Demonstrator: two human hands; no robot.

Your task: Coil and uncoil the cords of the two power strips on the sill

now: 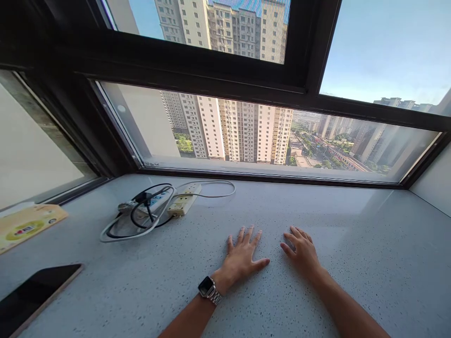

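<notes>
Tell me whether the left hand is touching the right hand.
Apart: the head view plainly shows a strip of the speckled surface between the left hand and the right hand.

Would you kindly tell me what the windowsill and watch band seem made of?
Windowsill: probably stone or stone composite, smooth and faintly glossy, judging by its dark speckles and soft reflections. Watch band: likely metal, polished-looking, given its silvery, shiny links.

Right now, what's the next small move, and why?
Probably ease the left hand toward the cream power strip: it's spread open, holds nothing, and sits nearer that strip than the right hand does.
</notes>
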